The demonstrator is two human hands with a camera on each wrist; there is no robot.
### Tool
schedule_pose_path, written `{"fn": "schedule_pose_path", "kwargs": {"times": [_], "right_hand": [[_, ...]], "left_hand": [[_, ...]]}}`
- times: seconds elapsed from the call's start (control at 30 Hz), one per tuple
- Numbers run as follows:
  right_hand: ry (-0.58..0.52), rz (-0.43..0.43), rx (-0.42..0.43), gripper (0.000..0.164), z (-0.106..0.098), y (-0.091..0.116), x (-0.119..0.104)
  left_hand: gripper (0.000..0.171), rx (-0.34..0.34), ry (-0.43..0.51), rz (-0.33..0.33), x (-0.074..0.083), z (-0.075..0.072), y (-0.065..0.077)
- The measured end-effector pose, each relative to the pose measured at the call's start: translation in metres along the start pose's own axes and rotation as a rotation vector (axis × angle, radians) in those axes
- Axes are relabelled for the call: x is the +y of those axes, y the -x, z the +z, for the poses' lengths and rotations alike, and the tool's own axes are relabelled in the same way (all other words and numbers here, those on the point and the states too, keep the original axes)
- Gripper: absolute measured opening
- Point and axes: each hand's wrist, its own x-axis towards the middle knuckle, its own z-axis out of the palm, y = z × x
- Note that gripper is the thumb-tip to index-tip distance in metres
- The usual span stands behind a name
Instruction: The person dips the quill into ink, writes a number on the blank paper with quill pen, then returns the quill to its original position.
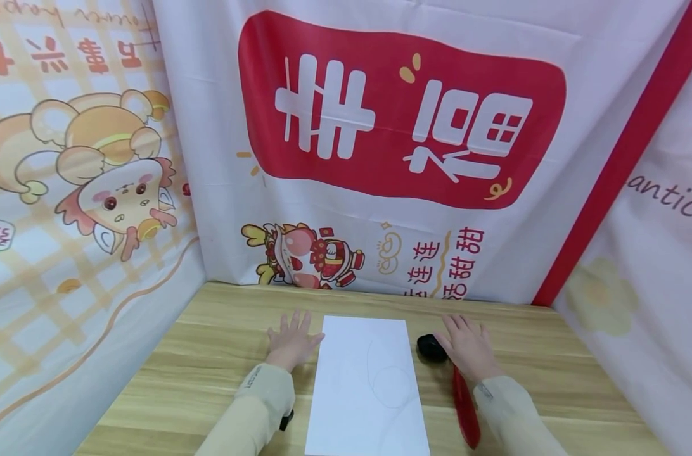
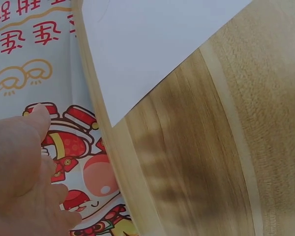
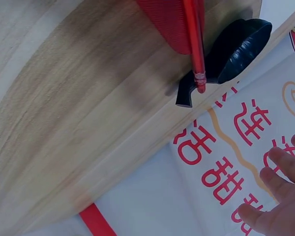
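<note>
A white sheet of paper (image 1: pixel 357 380) lies on the wooden table, with a faint looping line drawn on it. Just left of the paper's far corner is my left hand (image 1: pixel 291 342), fingers spread and holding nothing. On the other side, my right hand (image 1: pixel 470 348) is spread near a black rounded object (image 1: pixel 430 348) and partly overlaps it in the head view. The right wrist view shows this object with a hollow, bowl-like end and a short stem. Beside it is a long red item (image 1: pixel 466 411); a thin red pen-like stick (image 3: pixel 194 44) shows up close.
A printed cloth (image 1: pixel 209 158) hangs behind the table's far edge, and more printed cloth (image 1: pixel 95 285) hangs on the left. A small black piece (image 1: pixel 287 420) shows by the left sleeve. Bare wood (image 1: pixel 528 354) lies to the right.
</note>
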Motion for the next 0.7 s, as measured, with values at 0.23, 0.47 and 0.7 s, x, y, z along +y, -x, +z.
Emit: {"fn": "schedule_pose_path", "kwargs": {"times": [0.23, 0.47, 0.7], "right_hand": [[-0.002, -0.003, 0.001, 0.061, -0.005, -0.004, -0.007], [-0.006, 0.030, -0.046, 0.057, -0.008, -0.010, -0.016], [-0.012, 0.026, -0.057, 0.059, -0.006, -0.014, -0.023]], "left_hand": [[0.069, -0.002, 0.014, -0.003, 0.004, 0.000, -0.002], [0.069, 0.028, 0.041, 0.016, 0.012, -0.002, -0.004], [0.069, 0.051, 0.024, 0.040, 0.023, -0.007, 0.000]]}}
